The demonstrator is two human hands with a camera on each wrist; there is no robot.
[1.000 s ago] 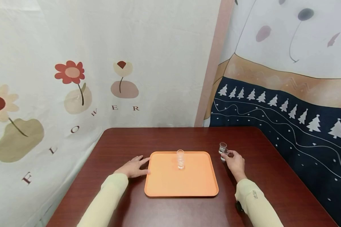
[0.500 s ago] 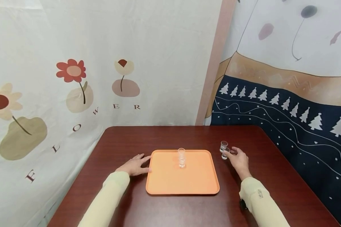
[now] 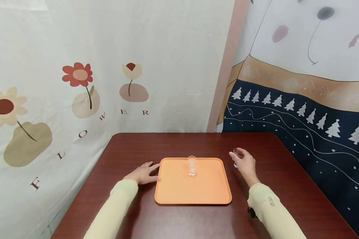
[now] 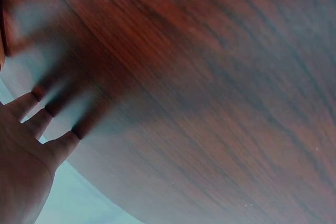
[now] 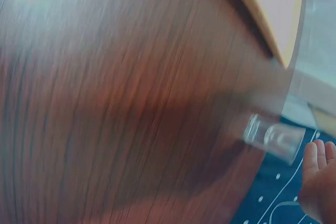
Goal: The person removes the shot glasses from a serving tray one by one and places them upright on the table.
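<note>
My right hand (image 3: 246, 166) reaches to the small clear shot glasses on the right of the tray. Thumb and forefinger come round the rim of the farther shot glass (image 3: 235, 151). The base of the nearer shot glass (image 3: 235, 165) shows just below the thumb; the hand hides much of both. In the right wrist view, clear glass (image 5: 275, 137) stands close to my fingertips. My left hand (image 3: 142, 173) lies with spread fingers at the left edge of the orange tray (image 3: 194, 192), thumb and forefinger touching its rim. On the tray stand stacked shot glasses (image 3: 192, 166).
A dark red-brown wooden table (image 3: 194, 222) carries everything. Behind it hangs a pale curtain (image 3: 179, 66) printed with flowers, and at the right a navy cloth (image 3: 287, 132) with white trees.
My right hand has moved from the nearer shot glass to the farther one, its fingers now round that rim. The left hand stays at the tray's edge; the camera view has shifted slightly.
</note>
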